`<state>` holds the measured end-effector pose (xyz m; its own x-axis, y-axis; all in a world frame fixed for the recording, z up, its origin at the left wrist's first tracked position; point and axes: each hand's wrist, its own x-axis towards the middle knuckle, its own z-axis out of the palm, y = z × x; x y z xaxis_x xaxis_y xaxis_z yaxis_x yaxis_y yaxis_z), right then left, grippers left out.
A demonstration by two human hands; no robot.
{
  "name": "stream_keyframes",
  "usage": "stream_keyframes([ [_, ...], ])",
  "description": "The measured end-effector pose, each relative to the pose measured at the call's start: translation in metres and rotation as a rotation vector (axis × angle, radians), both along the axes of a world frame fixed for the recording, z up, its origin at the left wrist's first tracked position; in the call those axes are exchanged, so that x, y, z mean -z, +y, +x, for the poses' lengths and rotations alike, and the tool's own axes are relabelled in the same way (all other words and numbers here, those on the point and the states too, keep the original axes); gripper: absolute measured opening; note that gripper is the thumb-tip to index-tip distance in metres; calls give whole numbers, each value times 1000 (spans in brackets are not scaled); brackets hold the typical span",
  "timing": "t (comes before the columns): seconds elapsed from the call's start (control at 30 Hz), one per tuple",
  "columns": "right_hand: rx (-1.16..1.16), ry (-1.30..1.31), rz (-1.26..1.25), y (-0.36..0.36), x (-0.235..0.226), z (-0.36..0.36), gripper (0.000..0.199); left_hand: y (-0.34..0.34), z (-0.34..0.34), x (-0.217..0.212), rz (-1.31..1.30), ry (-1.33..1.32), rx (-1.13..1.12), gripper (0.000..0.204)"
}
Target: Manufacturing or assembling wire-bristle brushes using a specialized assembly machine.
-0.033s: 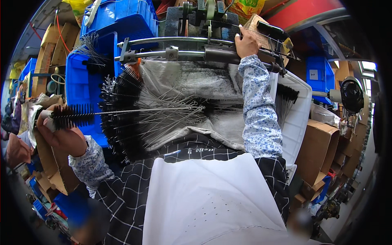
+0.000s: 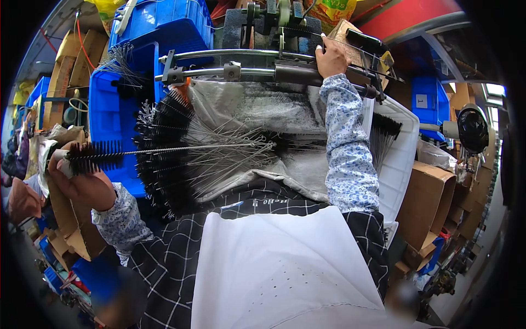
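Observation:
My left hand [image 2: 82,178], at the far left, is closed on the bristle end of a bottle brush [image 2: 97,157]. The black bristles sit by my fingers, and the twisted wire stem points right over a heap of similar brushes [image 2: 159,159] on my lap. White material covers part of my fingers. At the machine [image 2: 274,41], my right hand [image 2: 331,59] reaches up beside the metal rails. Its thumb and index finger close around a thin twisted wire [image 2: 307,33] that runs from the wheels toward the right; the fingers partly hide it.
Blue bins [image 2: 107,109] stand at the left, one with wire stems sticking out. On the right, a white bin [image 2: 402,159] holds more black brushes. Beyond it are cardboard boxes [image 2: 427,197] and a small black fan [image 2: 472,129]. Grey cloth [image 2: 241,101] lies across my lap.

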<state>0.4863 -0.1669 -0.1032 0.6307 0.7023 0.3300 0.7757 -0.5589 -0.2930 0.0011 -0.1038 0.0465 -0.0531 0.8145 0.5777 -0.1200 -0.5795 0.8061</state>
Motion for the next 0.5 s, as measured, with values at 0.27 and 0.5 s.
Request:
stream_keyframes([
  [0.27, 7, -11, -4, 17, -9, -32, 35, -5, -7, -7, -12, 107, -255, 25],
  [0.5, 35, -55, -67, 39, -7, -64, 32, -3, 31, 2, -5, 81, -152, 23],
])
